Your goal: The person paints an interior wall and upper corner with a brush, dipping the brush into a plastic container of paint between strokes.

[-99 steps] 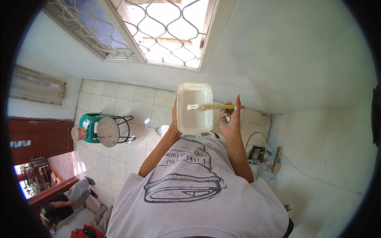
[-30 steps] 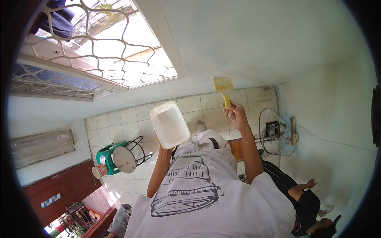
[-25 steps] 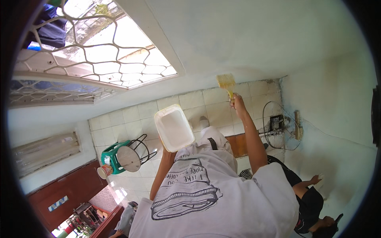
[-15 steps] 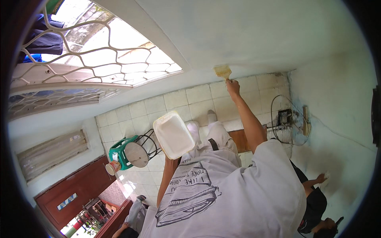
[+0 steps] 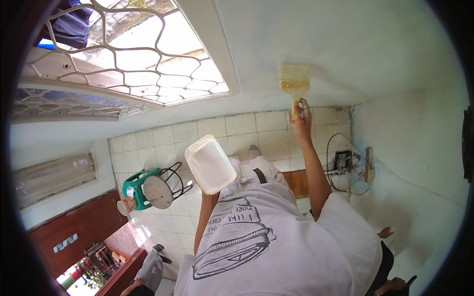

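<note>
The right grip [image 5: 302, 118] is closed around the handle of a flat yellow paintbrush [image 5: 295, 81], whose bristle edge points away from the person, just beyond the fingers, and lies over the pale wall [image 5: 355, 54]; brush and fingers are slightly blurred, and whether the bristles press on the surface I cannot tell. To the left of this grip, a strip of wall separates the brush from the frame edge of the grilled window [image 5: 163, 54]. To its right, the wall runs on as a wide bare stretch up to the room corner, leaving sideways room there. Just below the knuckles, in view, passes the edge where the wall meets the tiled floor [image 5: 274, 135]. Lower and to the left of the right grip, well apart from it, the left grip [image 5: 209, 198] holds a rectangular white tub [image 5: 197, 168] with a yellowish rim, its fingers mostly hidden beneath the near end; the tub tilts in view, its open side facing up. Floor tiles show between the two grips. Left of the left grip, apart from the tub, stand a round-topped stool [image 5: 158, 192] and a green stool [image 5: 132, 186]. Right of the right forearm, a cable loop [image 5: 330, 167] lies near the side wall.
</note>
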{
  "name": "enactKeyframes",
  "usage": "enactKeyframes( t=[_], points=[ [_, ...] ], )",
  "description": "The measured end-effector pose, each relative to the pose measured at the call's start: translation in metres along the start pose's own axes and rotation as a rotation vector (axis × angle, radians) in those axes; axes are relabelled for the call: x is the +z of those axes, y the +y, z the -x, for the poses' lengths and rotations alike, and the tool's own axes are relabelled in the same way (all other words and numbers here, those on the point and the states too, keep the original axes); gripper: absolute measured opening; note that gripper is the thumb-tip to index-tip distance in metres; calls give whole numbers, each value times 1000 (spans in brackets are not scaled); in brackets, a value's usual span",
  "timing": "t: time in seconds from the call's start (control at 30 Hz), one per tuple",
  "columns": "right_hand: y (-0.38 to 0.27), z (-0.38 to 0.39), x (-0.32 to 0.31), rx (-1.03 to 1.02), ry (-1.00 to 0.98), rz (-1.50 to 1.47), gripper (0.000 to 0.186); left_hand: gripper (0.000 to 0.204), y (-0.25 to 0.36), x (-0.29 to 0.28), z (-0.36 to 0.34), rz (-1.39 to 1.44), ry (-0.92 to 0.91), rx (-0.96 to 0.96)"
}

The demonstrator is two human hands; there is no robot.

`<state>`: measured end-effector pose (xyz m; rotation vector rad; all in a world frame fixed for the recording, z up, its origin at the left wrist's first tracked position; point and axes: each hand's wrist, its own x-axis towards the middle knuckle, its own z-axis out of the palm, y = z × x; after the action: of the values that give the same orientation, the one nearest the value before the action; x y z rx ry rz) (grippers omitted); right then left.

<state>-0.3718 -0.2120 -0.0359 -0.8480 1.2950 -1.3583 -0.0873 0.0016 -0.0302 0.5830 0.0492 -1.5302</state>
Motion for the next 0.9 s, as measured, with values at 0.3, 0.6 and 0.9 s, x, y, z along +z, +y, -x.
enactKeyframes(
  t=[0.3,0.6,0.9],
  points=[
    [228,-66,-40,485,16,305,25,54,6,-8,14,-5,56,12],
    [95,-54,-19,329,-37,207,25,55,8,-7,-2,-8,9,26],
    [-149,1,11,54,-99,66,29,55,3,8,-43,-23,-124,11]
  ],
)
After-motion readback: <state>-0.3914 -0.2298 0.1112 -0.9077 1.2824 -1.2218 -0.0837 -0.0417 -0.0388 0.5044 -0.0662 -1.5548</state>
